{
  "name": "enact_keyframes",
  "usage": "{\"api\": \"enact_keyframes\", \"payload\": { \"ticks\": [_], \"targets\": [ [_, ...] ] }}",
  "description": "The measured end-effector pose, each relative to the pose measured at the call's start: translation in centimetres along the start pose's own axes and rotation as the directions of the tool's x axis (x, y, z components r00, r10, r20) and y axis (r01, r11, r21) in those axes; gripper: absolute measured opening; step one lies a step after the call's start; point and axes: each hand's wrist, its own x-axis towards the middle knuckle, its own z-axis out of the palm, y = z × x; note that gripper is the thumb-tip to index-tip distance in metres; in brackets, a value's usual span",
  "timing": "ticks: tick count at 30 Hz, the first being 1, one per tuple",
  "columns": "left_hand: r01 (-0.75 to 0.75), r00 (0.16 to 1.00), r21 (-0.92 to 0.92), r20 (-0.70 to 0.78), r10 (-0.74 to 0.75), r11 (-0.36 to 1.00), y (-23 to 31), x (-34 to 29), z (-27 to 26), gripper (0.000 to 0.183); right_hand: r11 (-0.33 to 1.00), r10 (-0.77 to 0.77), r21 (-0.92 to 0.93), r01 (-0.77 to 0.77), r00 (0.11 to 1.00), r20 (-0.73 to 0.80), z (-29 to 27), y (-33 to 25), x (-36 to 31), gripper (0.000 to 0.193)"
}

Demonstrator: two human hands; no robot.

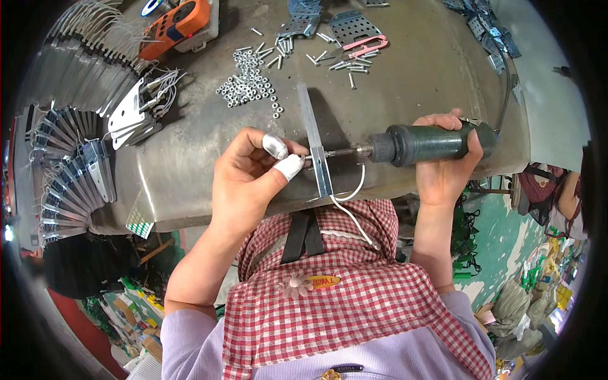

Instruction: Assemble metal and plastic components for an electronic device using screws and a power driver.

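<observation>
My right hand is wrapped round a dark green electric screwdriver that lies level and points left. Its bit reaches the right side of a narrow flat metal part, which stands on edge and has two white wires at its near end. On the other side of that part, my left hand is closed in a pinch, with silvery white covers on the thumb and index finger. Its fingertips touch or nearly touch the metal; the small thing between them is mostly hidden.
Nuts and bolts lie in loose piles on the metal table. Pink-handled scissors rest by perforated plates. An orange device stands back left. Rows of wired metal parts line the left edge.
</observation>
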Motion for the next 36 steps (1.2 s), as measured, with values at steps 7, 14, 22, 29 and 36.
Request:
{"api": "enact_keyframes", "payload": {
  "ticks": [7,14,22,29,36],
  "targets": [
    [0.025,0.999,-0.098,0.035,-0.022,0.995,-0.3,0.0,-0.1,0.019,0.999,-0.013,-0.042,0.014,0.999,0.036,0.6,0.3,0.1,0.032],
    [-0.048,0.997,0.286,0.078,0.027,0.957,0.4,0.2,0.1,0.012,0.999,-0.015,-0.037,0.017,0.999,0.044,0.7,0.0,-0.1,0.033],
    [0.063,0.821,0.786,0.309,-0.479,0.615,4.8,3.3,0.4,0.025,0.999,-0.014,-0.032,0.017,0.997,0.071,0.6,0.8,0.6,0.034],
    [0.106,0.820,0.685,0.350,-0.453,0.721,3.6,3.4,-0.1,0.029,0.999,-0.034,-0.012,0.036,0.987,0.155,0.7,1.1,1.3,0.034],
    [0.242,0.840,0.481,0.331,-0.431,0.843,2.3,2.5,-0.1,0.024,0.998,-0.017,0.057,0.008,0.988,0.153,-0.2,1.5,1.4,0.032]
  ]
}}
